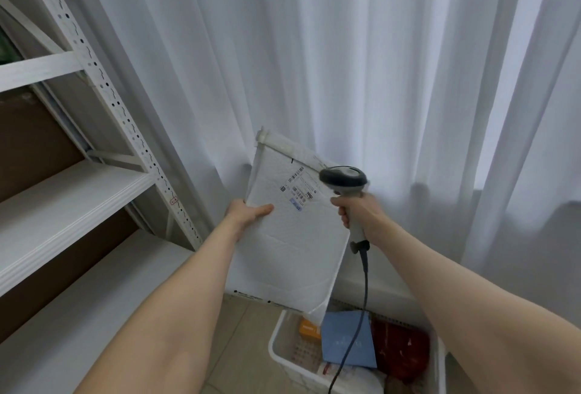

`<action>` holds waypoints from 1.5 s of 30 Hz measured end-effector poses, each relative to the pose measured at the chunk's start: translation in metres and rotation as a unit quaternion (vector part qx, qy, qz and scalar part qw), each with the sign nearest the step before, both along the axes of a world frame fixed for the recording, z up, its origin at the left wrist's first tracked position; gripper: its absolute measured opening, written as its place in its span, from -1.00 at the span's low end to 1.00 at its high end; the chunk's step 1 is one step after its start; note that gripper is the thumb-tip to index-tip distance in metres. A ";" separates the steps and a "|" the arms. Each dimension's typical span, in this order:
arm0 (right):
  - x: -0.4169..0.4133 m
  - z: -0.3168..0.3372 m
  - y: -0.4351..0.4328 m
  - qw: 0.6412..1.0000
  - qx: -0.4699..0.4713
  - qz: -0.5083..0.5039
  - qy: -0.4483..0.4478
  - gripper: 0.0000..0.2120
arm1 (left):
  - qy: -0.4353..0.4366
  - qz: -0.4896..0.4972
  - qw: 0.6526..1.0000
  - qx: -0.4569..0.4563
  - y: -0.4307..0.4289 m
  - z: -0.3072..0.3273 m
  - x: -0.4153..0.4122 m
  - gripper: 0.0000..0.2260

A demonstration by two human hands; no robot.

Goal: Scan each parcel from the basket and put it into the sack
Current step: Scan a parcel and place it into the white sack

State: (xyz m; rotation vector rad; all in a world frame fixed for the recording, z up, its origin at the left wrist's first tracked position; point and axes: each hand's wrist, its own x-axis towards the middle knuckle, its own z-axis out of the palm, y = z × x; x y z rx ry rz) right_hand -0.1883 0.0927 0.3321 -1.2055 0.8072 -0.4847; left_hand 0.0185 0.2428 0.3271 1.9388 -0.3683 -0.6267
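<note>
Before white curtains, the left hand grips the parcel while the right hand, gripping the scanner, should aim squarely at the barcode label.

We saw the parcel was matt, dimpled white plastic; right of it the scanner was smooth grey plastic, behind it the curtain sheer cloth, left of it the shelving painted metal

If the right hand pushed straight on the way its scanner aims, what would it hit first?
Probably the white parcel, near its label: the scanner in the right hand aims there, though depth is unclear.
</note>
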 end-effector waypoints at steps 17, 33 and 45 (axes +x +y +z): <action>-0.008 -0.004 0.020 0.994 -0.061 0.081 0.046 -0.93 | -0.149 -0.053 0.977 0.140 0.006 0.008 0.013 -0.47; -0.015 -0.005 0.029 0.991 -0.096 0.066 0.063 -0.88 | -0.187 -0.070 0.966 0.162 0.005 0.006 0.026 -0.57; -0.016 -0.006 0.044 0.990 -0.102 0.069 0.062 -0.93 | -0.193 -0.046 0.967 0.159 0.008 0.002 0.040 -0.60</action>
